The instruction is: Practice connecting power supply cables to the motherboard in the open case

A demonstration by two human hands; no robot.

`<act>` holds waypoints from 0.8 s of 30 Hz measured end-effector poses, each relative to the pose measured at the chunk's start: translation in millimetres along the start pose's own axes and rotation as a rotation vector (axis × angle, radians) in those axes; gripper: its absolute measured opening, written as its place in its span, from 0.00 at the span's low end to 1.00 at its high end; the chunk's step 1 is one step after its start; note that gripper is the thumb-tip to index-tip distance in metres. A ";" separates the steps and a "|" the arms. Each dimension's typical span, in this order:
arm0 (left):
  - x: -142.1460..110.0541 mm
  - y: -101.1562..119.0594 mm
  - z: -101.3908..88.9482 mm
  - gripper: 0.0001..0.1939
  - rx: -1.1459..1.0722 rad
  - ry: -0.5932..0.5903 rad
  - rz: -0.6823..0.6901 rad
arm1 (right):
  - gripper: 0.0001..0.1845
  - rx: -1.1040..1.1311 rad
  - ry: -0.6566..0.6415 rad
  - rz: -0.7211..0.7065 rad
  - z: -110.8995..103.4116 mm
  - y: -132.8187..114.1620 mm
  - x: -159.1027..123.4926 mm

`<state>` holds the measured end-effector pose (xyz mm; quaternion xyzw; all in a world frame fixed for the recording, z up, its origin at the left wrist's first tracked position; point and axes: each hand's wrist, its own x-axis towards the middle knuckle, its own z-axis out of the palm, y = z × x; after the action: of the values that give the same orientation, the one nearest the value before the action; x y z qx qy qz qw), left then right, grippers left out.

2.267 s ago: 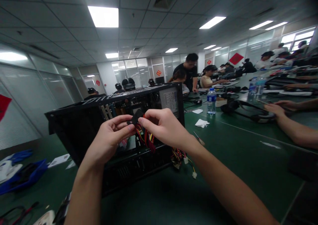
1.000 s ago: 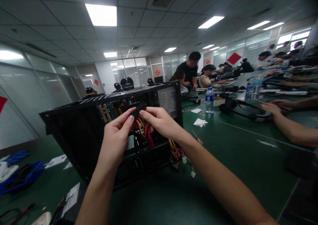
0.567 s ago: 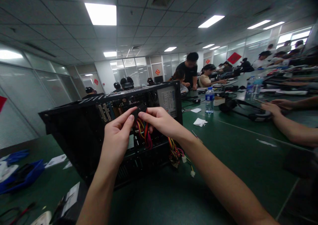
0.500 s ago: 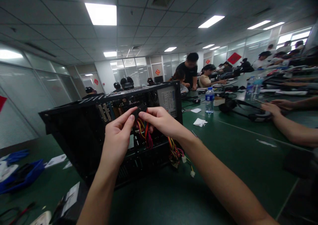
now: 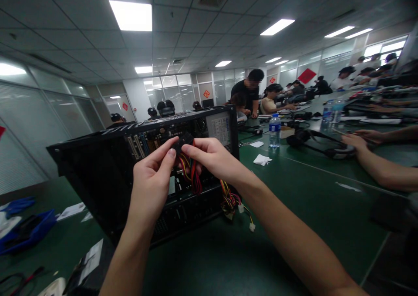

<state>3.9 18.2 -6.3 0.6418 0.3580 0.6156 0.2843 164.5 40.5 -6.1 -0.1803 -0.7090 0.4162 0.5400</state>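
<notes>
A black cable connector is pinched between my two hands in front of an open black computer case. My left hand grips its left side with thumb and forefinger. On the right side, the thumb and fingers of my right hand are closed on it. Red, yellow and black wires hang below the connector. Inside the case show expansion slots and a labelled power supply. More coloured wires with white plugs spill over the case's lower right edge onto the green table.
A blue tray with dark items lies at left, near papers. To the right are a water bottle, crumpled tissue and a black headset. A co-worker's hands rest at the right; other people sit farther back.
Both hands stay closed on the connector, which has turned slightly in the fingers. The whole view has shifted a little, with the case appearing slightly farther left.
</notes>
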 end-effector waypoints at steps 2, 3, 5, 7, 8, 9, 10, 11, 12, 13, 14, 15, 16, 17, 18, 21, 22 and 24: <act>1.0 -2.4 3.0 0.33 -0.051 0.004 -0.003 | 0.17 0.022 0.018 0.003 0.9 0.3 0.0; 1.8 -4.0 4.8 0.34 -0.085 0.004 -0.006 | 0.17 0.034 0.032 0.004 1.2 0.7 0.1; 3.7 -7.8 8.2 0.32 -0.143 -0.003 -0.020 | 0.18 0.048 0.059 -0.001 1.6 1.2 0.4; 5.7 -11.6 10.3 0.28 -0.175 -0.002 -0.034 | 0.18 0.034 0.074 -0.011 1.7 1.5 0.7; 6.6 -13.4 10.7 0.26 -0.179 0.010 -0.038 | 0.18 0.020 0.075 -0.016 1.7 1.7 0.8; 7.4 -14.9 10.7 0.25 -0.177 0.029 -0.038 | 0.18 0.007 0.074 -0.020 1.8 2.0 1.1; 7.9 -16.3 10.4 0.25 -0.173 0.053 -0.032 | 0.18 -0.002 0.070 -0.022 1.8 2.6 1.4; 8.2 -17.3 10.0 0.24 -0.169 0.079 -0.023 | 0.18 -0.004 0.067 -0.024 1.9 3.6 1.9; 8.2 -18.0 9.5 0.24 -0.164 0.099 -0.012 | 0.18 -0.001 0.062 -0.024 1.9 4.7 2.5; 8.1 -18.4 9.1 0.24 -0.158 0.116 -0.001 | 0.19 0.007 0.057 -0.022 1.8 6.1 3.1; 7.7 -18.3 8.9 0.23 -0.148 0.129 0.009 | 0.19 0.018 0.053 -0.019 1.5 7.4 3.8; 7.2 -17.9 8.9 0.23 -0.134 0.139 0.016 | 0.18 0.029 0.049 -0.017 1.1 8.7 4.5; 6.8 -17.3 9.0 0.23 -0.116 0.148 0.022 | 0.18 0.038 0.044 -0.015 0.5 9.8 5.1; 6.4 -16.7 9.3 0.23 -0.094 0.153 0.025 | 0.18 0.045 0.038 -0.013 -0.4 10.8 5.6; 6.2 -16.0 9.7 0.23 -0.073 0.155 0.027 | 0.18 0.048 0.034 -0.011 -1.3 11.5 6.0; 5.7 -14.9 11.1 0.23 -0.023 0.155 0.038 | 0.18 0.036 0.031 -0.004 -4.0 13.1 6.7; 5.4 -14.8 11.5 0.23 -0.006 0.155 0.042 | 0.18 0.026 0.034 -0.004 -4.5 13.5 6.9; 4.2 -14.4 12.3 0.23 0.035 0.158 0.059 | 0.18 0.005 0.045 -0.008 -4.3 14.0 7.2</act>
<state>14.5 31.0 -16.4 0.6062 0.3710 0.6662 0.2257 163.2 55.5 -12.4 -0.1856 -0.6963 0.4117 0.5579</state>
